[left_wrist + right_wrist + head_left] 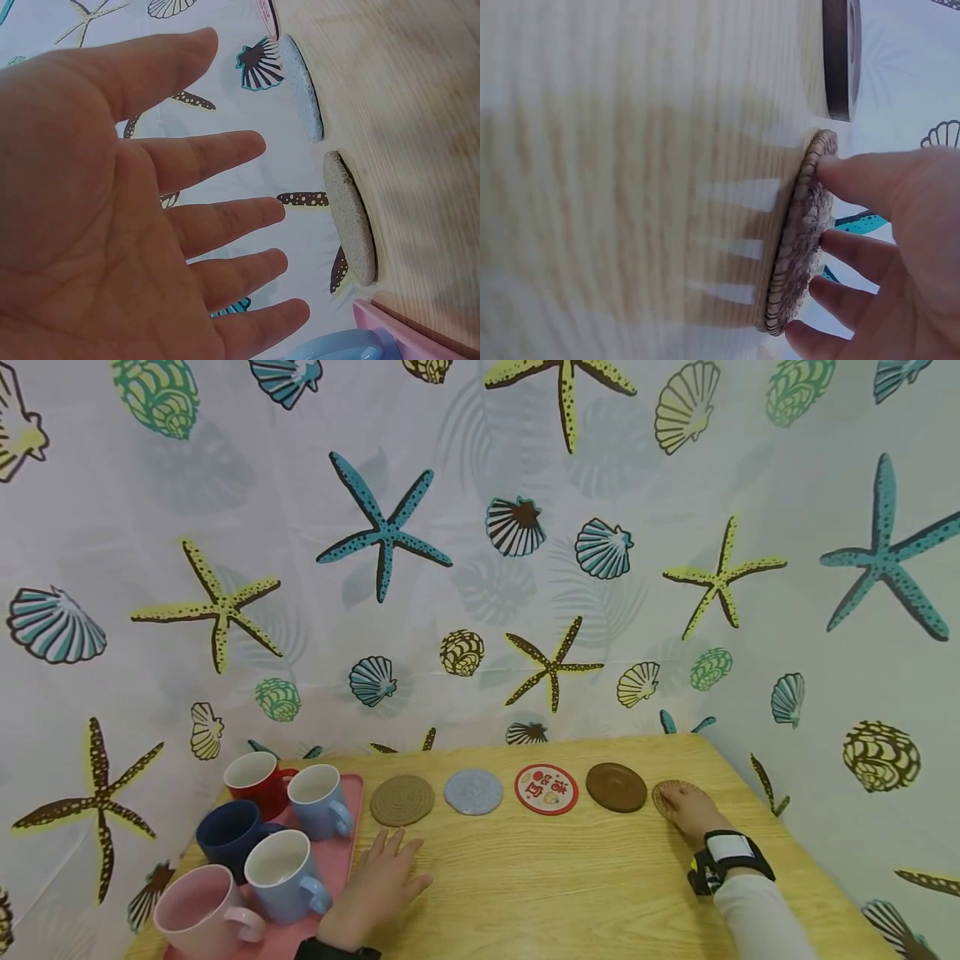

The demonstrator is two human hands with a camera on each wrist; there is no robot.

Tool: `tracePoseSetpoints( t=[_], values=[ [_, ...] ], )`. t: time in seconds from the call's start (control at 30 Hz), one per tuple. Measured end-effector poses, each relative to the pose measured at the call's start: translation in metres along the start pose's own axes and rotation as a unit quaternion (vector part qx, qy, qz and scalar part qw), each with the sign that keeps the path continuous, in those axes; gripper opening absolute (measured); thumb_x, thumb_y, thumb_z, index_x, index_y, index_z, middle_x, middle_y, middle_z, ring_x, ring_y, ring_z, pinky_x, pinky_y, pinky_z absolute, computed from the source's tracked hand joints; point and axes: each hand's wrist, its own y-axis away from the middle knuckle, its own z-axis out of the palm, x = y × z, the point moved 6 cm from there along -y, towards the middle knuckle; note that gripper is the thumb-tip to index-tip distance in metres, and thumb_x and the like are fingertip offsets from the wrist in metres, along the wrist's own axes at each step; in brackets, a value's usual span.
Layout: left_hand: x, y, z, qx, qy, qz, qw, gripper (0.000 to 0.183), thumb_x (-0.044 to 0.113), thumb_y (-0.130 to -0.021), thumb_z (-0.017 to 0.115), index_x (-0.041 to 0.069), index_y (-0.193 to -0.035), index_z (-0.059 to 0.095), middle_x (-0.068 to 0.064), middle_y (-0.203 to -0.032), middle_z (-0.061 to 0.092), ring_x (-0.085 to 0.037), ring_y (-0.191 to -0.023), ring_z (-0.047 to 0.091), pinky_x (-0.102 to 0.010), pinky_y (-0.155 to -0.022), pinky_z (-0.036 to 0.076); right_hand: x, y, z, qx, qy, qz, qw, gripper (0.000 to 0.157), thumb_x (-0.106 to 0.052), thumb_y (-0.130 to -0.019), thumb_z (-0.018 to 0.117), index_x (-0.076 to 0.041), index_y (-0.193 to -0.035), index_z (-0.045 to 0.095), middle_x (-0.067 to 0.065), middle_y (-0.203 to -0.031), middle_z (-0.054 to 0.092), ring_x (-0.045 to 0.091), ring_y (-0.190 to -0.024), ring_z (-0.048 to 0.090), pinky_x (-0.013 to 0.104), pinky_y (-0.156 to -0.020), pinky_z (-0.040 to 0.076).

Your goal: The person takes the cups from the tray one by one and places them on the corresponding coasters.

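Observation:
My right hand (690,812) rests its fingertips on a woven wicker coaster (664,802) at the right end of a row of coasters. In the right wrist view, the thumb and fingers (855,251) touch the top of that coaster (799,240), which lies flat on the table. My left hand (382,885) is spread out with nothing in it, just right of the pink tray (356,806). Nearest its fingertips is a tan coiled coaster (402,800). The left wrist view shows the bare palm (97,202) and straight fingers.
Along the row lie a pale blue coaster (473,792), a red-rimmed printed coaster (546,789) and a brown wooden coaster (617,787). Several mugs stand on the tray: red (253,781), navy (231,835), light blue (283,868) and pink (197,910). A patterned curtain (465,585) hangs behind the table.

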Motion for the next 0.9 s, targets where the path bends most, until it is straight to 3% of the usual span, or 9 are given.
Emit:
tracePoseSetpoints(
  t=[0.23,0.43,0.6,0.77,0.9],
  values=[
    [-0.002,0.002,-0.001,0.008,0.004,-0.002,1.0,0.053,0.035,-0.092,0.065,0.006,-0.135,0.055,-0.028,-0.148,0.041,-0.053,-0.141,0.025,-0.071,-0.107,0.026,-0.006,-0.008,-0.007,0.05,0.026,0.001,0.998,0.036,-0.001,-0.085,0.066,0.003,-0.12,0.062,0.033,-0.114,0.062,0.053,-0.107,0.057,0.061,-0.094,0.044],
    [-0.001,0.003,-0.001,0.003,0.002,-0.002,1.0,0.054,0.036,-0.092,0.064,0.006,-0.136,0.054,-0.028,-0.148,0.04,-0.053,-0.142,0.025,-0.071,-0.107,0.025,-0.007,-0.011,-0.012,0.038,0.014,0.044,0.998,0.035,-0.005,-0.09,0.062,-0.002,-0.125,0.061,0.03,-0.121,0.061,0.054,-0.113,0.053,0.062,-0.096,0.042],
    [0.003,0.003,-0.001,0.005,-0.005,0.01,0.9999,0.054,0.036,-0.092,0.065,0.005,-0.135,0.054,-0.028,-0.148,0.041,-0.053,-0.141,0.027,-0.069,-0.108,0.026,-0.001,-0.015,-0.008,0.034,0.003,0.049,0.998,0.039,-0.006,-0.093,0.059,0.001,-0.131,0.056,0.033,-0.128,0.054,0.056,-0.115,0.05,0.064,-0.096,0.041],
    [0.007,0.003,0.003,0.006,-0.005,0.023,0.9997,0.053,0.035,-0.092,0.065,0.004,-0.134,0.055,-0.029,-0.147,0.042,-0.053,-0.14,0.028,-0.069,-0.107,0.028,0.006,-0.014,-0.002,0.083,-0.007,0.022,0.996,0.04,-0.006,-0.092,0.059,0.001,-0.131,0.055,0.035,-0.126,0.053,0.058,-0.115,0.048,0.067,-0.097,0.039],
    [0.008,0.006,0.011,0.005,-0.01,0.044,0.999,0.05,0.035,-0.092,0.064,0.003,-0.13,0.057,-0.029,-0.144,0.045,-0.053,-0.137,0.033,-0.068,-0.106,0.031,0.006,-0.008,-0.002,0.11,-0.008,0.031,0.993,0.042,-0.012,-0.097,0.055,-0.001,-0.137,0.048,0.035,-0.132,0.049,0.059,-0.12,0.042,0.071,-0.094,0.038]
  ],
)
